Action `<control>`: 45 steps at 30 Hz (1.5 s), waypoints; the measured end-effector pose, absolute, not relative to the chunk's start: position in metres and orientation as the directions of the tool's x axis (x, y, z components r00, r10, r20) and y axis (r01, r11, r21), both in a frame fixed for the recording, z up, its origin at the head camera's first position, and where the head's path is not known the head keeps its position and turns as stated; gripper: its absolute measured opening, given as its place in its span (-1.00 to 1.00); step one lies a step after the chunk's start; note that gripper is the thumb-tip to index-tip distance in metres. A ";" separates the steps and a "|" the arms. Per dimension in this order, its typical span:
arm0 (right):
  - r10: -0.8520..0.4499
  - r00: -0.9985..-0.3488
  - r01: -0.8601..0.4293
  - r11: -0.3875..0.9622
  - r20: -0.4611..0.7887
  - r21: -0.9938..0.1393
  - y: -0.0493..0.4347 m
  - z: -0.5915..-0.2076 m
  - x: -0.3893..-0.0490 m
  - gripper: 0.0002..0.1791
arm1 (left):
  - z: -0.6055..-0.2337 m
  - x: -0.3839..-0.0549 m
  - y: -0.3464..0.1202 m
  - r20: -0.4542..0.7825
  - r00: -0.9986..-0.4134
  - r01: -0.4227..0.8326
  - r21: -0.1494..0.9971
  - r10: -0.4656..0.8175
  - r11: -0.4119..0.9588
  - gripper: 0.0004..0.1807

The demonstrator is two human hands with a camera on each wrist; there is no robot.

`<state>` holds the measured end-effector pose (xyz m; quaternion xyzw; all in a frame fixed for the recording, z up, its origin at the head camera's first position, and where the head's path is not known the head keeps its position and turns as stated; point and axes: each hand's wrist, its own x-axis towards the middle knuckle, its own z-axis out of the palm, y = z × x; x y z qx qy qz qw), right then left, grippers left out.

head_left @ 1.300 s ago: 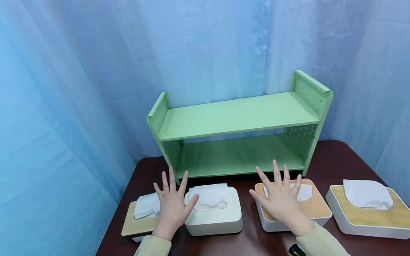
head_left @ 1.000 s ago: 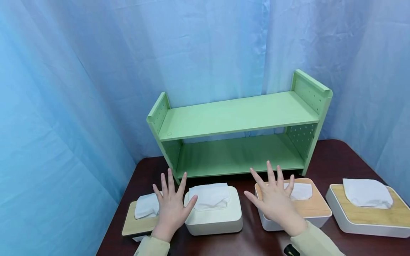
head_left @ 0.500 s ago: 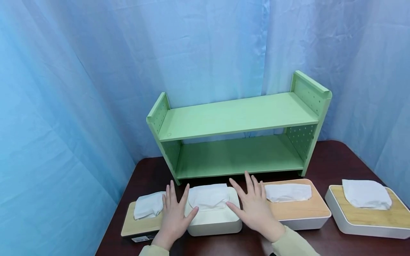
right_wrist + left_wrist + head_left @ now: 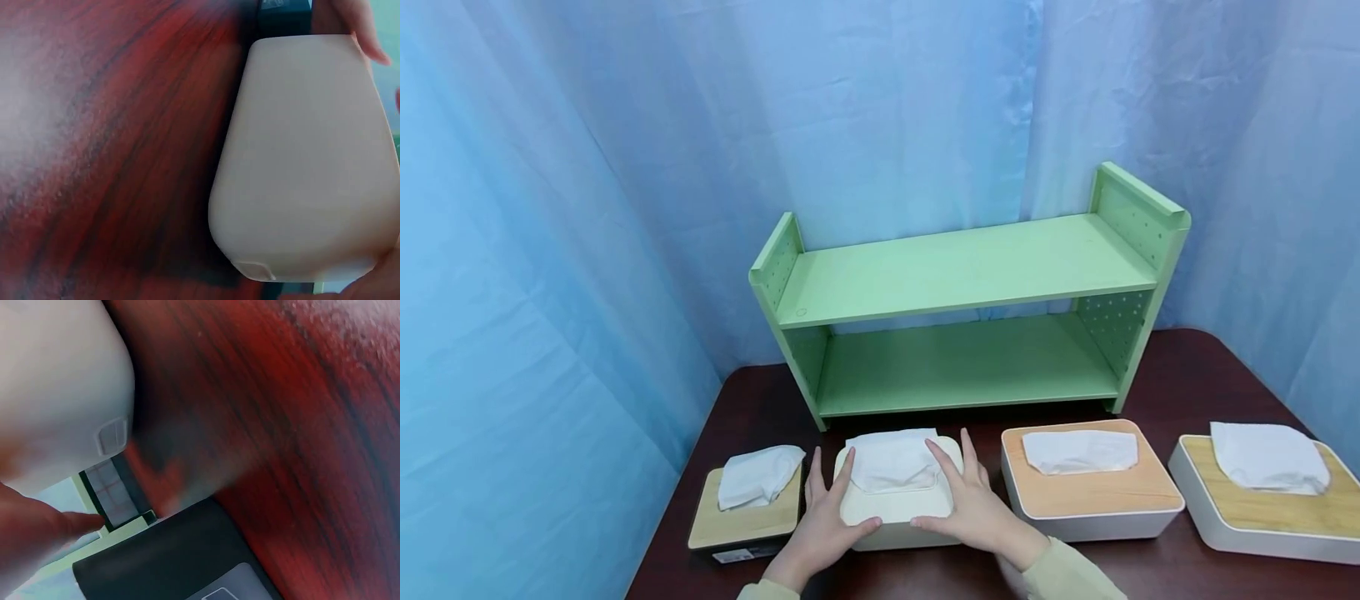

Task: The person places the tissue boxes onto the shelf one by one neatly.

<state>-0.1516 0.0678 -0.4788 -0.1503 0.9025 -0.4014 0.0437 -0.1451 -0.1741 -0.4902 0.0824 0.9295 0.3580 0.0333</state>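
Observation:
A cream-white tissue box [image 4: 897, 505] stands on the dark red-brown table, a white tissue [image 4: 895, 462] folded over its top. Along its left side lies my left hand [image 4: 824, 523], fingers straight and spread, thumb by the front top edge. On the opposite side my right hand [image 4: 979, 512] mirrors it, thumb also at the front edge. From the right wrist, the box's smooth front [image 4: 300, 156] fills the view, with left-hand fingers at its far end. The left wrist view has the box's rounded corner [image 4: 69, 387] close by. Firm contact cannot be made out.
A green two-tier shelf [image 4: 962, 271] stands behind, before blue curtains [image 4: 887, 108]. Left is a black tissue box with a pale wood lid [image 4: 718, 525]. To the right are white boxes with a peach lid [image 4: 1090, 496] and a yellowish wood lid [image 4: 1232, 493].
My right hand has travelled left from above the peach-lidded box to the cream box's right side. My left hand has lowered and turned inward at its left side. The boxes stayed put.

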 end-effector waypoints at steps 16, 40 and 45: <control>-0.272 -0.960 -0.237 0.643 0.071 -0.728 0.064 -0.492 -0.151 0.08 | -0.502 -0.153 -0.175 0.009 -0.971 0.156 0.786 0.241 0.599 0.21; -0.224 -0.972 -0.189 0.582 0.068 -0.791 0.064 -0.493 -0.156 0.10 | -0.498 -0.153 -0.171 0.029 -0.978 0.157 0.759 0.208 0.632 0.15; -0.205 -0.973 -0.212 0.584 0.110 -0.784 0.064 -0.482 -0.159 0.09 | -0.489 -0.155 -0.171 0.077 -0.979 0.182 0.757 0.190 0.627 0.15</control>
